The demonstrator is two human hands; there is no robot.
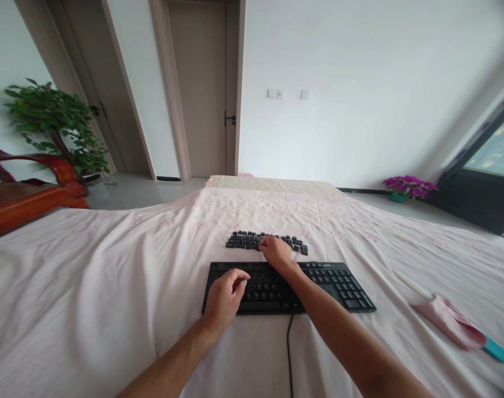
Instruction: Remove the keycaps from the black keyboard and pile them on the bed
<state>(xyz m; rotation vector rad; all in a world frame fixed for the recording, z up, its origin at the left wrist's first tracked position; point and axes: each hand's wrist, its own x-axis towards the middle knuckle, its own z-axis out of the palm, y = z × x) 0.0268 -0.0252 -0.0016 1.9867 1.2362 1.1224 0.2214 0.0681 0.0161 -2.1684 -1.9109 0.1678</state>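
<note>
A black keyboard (326, 288) lies on the pink-white cloth, with part of its keys off and the base showing in the middle. Behind it, loose black keycaps (241, 240) are laid out in rough rows. My left hand (224, 296) is over the keyboard's left part, thumb and forefinger pinched together. Whatever is between those fingertips is too small to name. My right hand (277, 254) reaches across the keyboard to the loose keycaps, its fingers closed and pointing down among them. Its fingertips are partly hidden, so I cannot tell what they hold.
The keyboard's cable (290, 354) runs toward me over the floral cloth (110, 276). On the right lies a pink cloth (448, 323) with a teal item (498, 349) at its end. A wooden chair (36, 182) and a leafy plant (55, 121) stand on the left.
</note>
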